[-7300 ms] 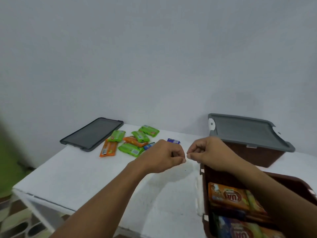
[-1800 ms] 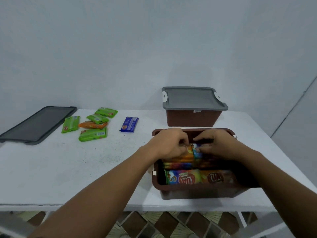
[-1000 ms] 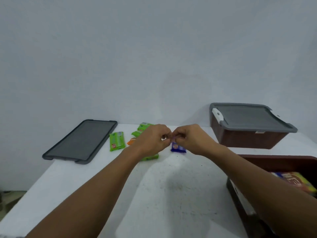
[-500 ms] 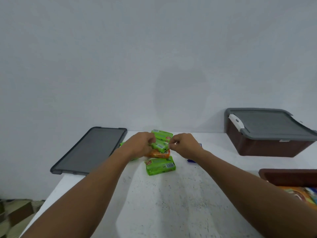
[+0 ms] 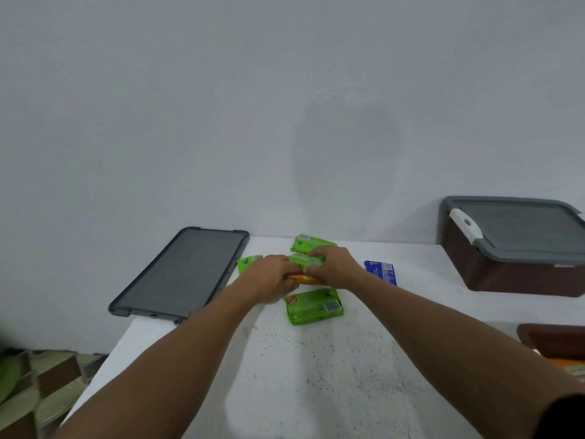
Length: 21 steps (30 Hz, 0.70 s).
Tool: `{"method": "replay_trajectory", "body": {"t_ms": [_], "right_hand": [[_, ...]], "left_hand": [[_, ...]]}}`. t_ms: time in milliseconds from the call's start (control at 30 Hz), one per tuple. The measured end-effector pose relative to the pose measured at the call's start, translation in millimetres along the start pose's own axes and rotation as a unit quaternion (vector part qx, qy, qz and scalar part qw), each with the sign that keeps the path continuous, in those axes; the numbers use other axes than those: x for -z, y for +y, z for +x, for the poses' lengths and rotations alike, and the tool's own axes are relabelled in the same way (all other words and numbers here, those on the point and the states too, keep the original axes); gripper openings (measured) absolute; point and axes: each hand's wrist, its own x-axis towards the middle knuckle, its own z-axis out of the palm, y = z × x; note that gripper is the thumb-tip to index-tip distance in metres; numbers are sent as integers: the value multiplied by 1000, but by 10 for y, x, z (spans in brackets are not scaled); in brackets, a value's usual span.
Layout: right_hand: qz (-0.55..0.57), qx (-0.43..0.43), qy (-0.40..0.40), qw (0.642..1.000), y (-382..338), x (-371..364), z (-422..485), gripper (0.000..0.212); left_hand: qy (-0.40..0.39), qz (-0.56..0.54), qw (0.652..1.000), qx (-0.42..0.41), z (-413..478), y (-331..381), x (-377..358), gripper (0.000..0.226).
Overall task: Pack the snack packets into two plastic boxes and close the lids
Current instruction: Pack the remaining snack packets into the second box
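Observation:
My left hand [image 5: 269, 275] and my right hand [image 5: 334, 267] meet over a small heap of snack packets at the back of the white table. Between them they grip a green packet [image 5: 304, 259] stacked on an orange packet [image 5: 308, 279]. More green packets lie around: one in front [image 5: 314, 306], one behind [image 5: 308, 243], one half hidden at the left [image 5: 247, 263]. A blue packet [image 5: 381, 271] lies to the right. The open brown box [image 5: 550, 339] shows only its corner at the right edge.
A loose grey lid [image 5: 180, 275] lies flat at the table's left end, overhanging the edge. A second brown box with its grey lid on [image 5: 512, 245] stands at the back right. A wall runs right behind the table [image 5: 316, 375].
Both hands have left the open box, swung left to the heap and closed onto the green and orange packets. The view has turned left, so the open box is nearly out of view.

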Motion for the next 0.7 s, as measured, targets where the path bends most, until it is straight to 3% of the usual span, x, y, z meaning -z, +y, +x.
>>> {"method": "replay_trajectory", "body": {"t_ms": [133,333,467,700], "right_hand": [[35,2,12,999,14,246,-81,25],[68,-39,19,997,222,761,-284,28],[159,-61,-7,985,302,1118,-500,25],[203,-52,23,978,642,1526,-963,28]], "left_hand": [[29,-27,999,-15,-13,34,83,28],[82,-70,994,3,64,237,241,24],[114,-157,981,9,81,494,377,27],[119,-255,959,9,84,1252,468,24]]}}
